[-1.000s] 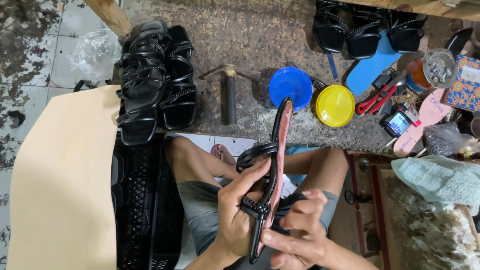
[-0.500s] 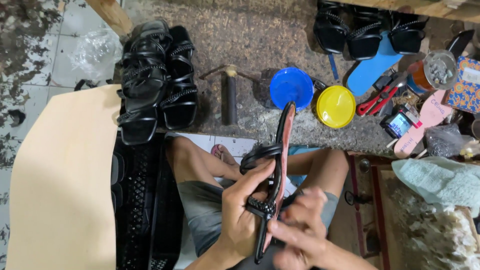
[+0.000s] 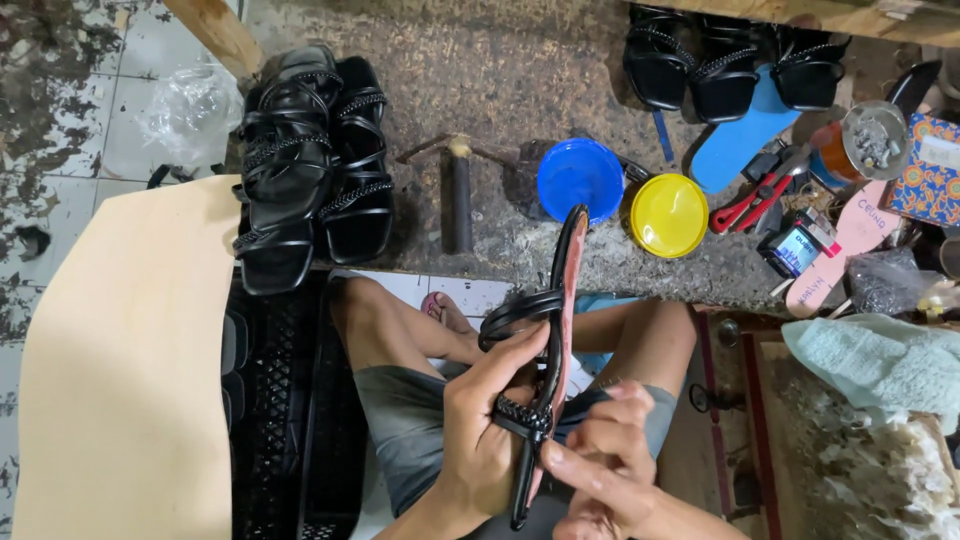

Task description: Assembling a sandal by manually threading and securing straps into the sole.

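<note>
A black strappy sandal point(image 3: 553, 340) was held on edge at lower centre of the frame. It was gripped by the left hand point(image 3: 485, 425) across its straps, and its sole edge was pinched by the right hand point(image 3: 600, 455). Two lids point(image 3: 625, 195) lay above.

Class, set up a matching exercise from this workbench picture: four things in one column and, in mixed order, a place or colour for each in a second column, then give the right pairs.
Things:
1. Sandal
2. Hammer
3. Round lid
4. Stack of sandals

Places or colours:
A. Yellow, beside the blue bowl
B. Held on edge between the left hand and the right hand
C. Black, piled at the bench's left end
D. Lying on the bench, just left of the blue bowl

Pairs: 1-B, 2-D, 3-A, 4-C
</note>
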